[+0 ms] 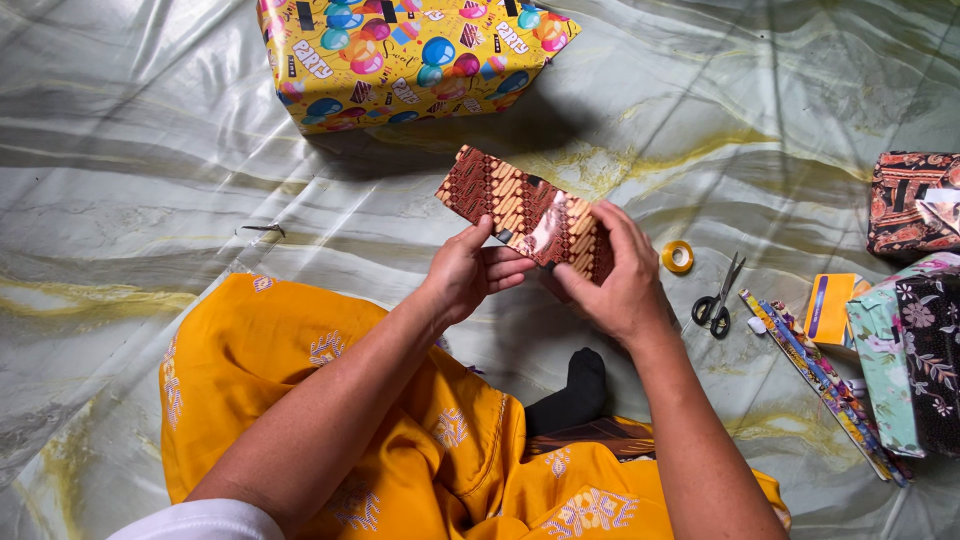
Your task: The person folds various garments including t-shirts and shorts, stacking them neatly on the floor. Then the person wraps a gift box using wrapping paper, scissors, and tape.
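Item: small brown batik-wrapped parcel (525,213), held above lap. Your left hand (468,272) pinches near edge; right hand (617,272) clamps right end. Step: closing end fold. Next likely needs tape roll (677,256), right.

The left half of the floor sheet (120,200) lies open, with only a small dark scrap (262,230) on it, so a hand could sweep there freely. Toward the far edge a yellow wrapped box (400,55) blocks the middle. The right edge is crowded: tape roll (677,256), scissors (718,300), a roll of wrapping paper (820,385), a small orange box (832,308) and wrapped parcels (912,203) lie close together, leaving narrow gaps. The orange-clad lap (400,440) fills the near edge.
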